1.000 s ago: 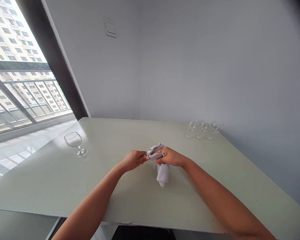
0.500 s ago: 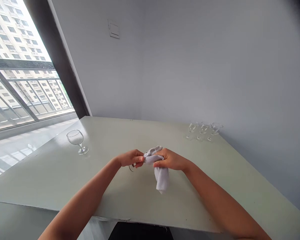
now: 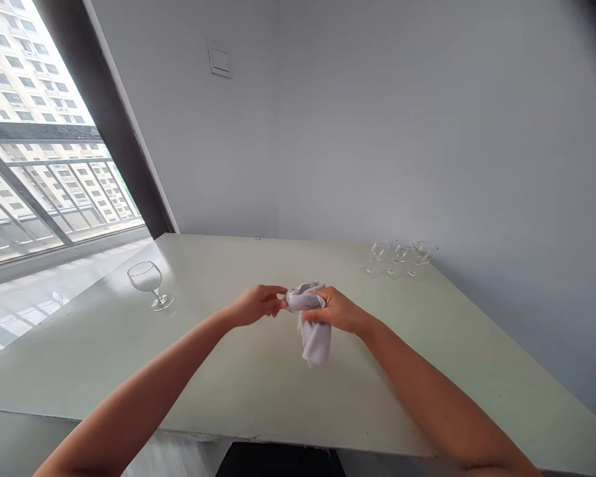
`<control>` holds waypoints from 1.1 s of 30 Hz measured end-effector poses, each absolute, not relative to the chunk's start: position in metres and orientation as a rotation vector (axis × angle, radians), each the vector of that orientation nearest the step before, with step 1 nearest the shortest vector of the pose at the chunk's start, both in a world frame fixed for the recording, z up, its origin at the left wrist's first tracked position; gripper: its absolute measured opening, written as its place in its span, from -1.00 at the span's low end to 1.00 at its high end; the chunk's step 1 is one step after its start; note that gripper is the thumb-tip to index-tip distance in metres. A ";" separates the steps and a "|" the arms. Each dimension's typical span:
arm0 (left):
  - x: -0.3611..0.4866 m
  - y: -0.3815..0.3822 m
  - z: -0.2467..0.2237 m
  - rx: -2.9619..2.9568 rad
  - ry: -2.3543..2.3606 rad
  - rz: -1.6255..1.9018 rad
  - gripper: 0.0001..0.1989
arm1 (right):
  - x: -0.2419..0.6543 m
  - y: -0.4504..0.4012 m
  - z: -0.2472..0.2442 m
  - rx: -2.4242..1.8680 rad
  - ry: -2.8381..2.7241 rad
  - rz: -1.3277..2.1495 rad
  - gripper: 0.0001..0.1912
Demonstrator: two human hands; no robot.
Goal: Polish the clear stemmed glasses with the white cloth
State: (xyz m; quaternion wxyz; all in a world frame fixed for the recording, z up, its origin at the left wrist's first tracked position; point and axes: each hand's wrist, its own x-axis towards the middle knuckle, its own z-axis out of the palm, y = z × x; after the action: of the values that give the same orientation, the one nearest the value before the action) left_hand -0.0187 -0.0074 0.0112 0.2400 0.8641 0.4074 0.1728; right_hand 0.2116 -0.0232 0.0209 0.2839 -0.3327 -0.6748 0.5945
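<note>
My right hand (image 3: 342,310) is closed around a white cloth (image 3: 316,343), whose loose end hangs below the fingers. The upper part of the cloth is bunched into a roll between both hands, above the table. At the left end of that roll, my left hand (image 3: 258,305) pinches with thumb and fingers on the stem end of a wine glass. The glass is almost wholly hidden by the cloth and the fingers.
A stemmed glass (image 3: 146,278) stands upright at the left of the pale table (image 3: 258,397). Three more stemmed glasses (image 3: 402,255) stand close together at the far right, near the wall (image 3: 427,132). A window with a railing (image 3: 54,179) is at the left.
Both hands have risen slightly with the cloth, and my left hand has turned a little. The curved glass edge that showed below my left fingers is now hidden. The view has shifted slightly.
</note>
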 end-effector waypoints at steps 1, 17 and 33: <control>-0.022 -0.007 0.015 2.234 0.999 0.341 -0.57 | 0.213 -0.025 0.023 -0.874 -1.926 1.571 -0.84; -0.022 -0.002 0.025 2.344 1.041 0.268 -0.59 | 0.208 -0.029 0.022 -0.895 -1.772 1.594 -0.78; -0.021 -0.008 0.025 2.357 1.142 0.577 -0.66 | 0.213 -0.036 0.028 -0.944 -2.022 1.392 -0.73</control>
State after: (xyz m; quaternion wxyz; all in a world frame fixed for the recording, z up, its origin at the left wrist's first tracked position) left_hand -0.0213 -0.0079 0.0249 0.2277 0.8558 0.4148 0.2094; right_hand 0.2131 -0.0358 0.0281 0.2531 -0.3474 -0.7437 0.5120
